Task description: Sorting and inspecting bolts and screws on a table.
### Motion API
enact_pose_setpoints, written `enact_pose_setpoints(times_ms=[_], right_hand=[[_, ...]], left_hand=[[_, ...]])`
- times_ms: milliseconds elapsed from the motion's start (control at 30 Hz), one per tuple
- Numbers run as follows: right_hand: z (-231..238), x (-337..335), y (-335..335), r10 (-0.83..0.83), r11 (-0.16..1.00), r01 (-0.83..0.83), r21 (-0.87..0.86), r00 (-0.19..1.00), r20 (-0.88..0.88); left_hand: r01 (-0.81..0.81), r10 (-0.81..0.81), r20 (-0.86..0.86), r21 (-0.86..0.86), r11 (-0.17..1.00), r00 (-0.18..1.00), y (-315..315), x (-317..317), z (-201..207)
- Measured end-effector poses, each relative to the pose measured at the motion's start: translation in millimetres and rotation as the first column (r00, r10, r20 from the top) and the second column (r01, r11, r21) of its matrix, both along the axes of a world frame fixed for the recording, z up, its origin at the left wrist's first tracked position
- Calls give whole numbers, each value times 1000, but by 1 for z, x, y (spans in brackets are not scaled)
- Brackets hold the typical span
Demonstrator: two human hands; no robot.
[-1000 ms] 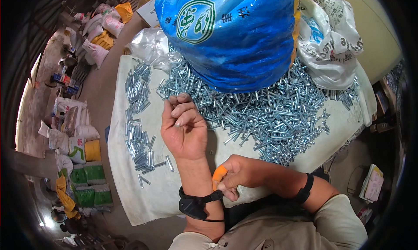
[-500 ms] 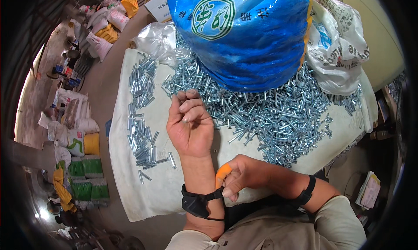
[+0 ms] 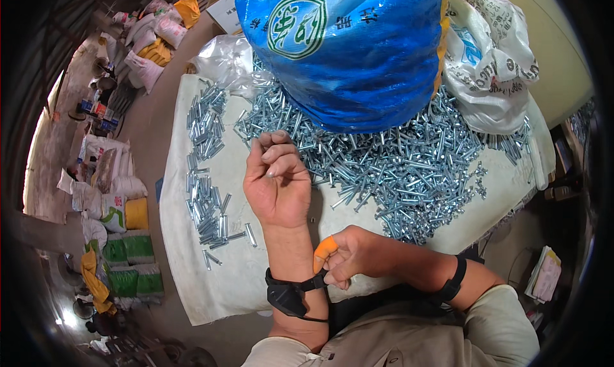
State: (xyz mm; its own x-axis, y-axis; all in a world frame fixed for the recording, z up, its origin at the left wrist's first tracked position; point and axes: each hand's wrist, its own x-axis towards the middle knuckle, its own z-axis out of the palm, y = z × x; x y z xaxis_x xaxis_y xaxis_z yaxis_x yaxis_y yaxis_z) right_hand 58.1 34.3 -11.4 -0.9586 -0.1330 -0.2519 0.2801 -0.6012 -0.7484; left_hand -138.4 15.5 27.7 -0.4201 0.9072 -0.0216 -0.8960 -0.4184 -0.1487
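My left hand [image 3: 277,191] rests palm up over the pale cloth, its fingers loosely curled and apart with nothing in them. A black wristband [image 3: 288,299] with a small box on it circles my left wrist. My right hand [image 3: 354,257] pinches the strap [image 3: 315,282] of that band between thumb and fingers; an orange finger cover [image 3: 325,250] is on one finger. Just beyond my left hand spreads a large heap of silvery screws [image 3: 409,175]. To the left lie smaller groups of metal pins or sleeves [image 3: 206,207].
A bulging blue sack [image 3: 345,60] stands on the heap, with a white woven bag [image 3: 489,92] on its right and clear plastic [image 3: 224,63] on its left. Pale cloth [image 3: 192,290] covers the table. Several filled sacks [image 3: 131,248] line the floor at the left.
The view has shifted slightly. My right hand still grips the strap at my left wrist, and my left hand keeps its curled, palm-up pose.
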Motion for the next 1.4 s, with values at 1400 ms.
enact_pose_setpoints(times_ms=[1400], right_hand=[[-2, -2, -4, -30, 999, 31, 33, 999, -27]], left_hand=[[-88, 83, 101, 48, 995, 991, -11, -17, 5]])
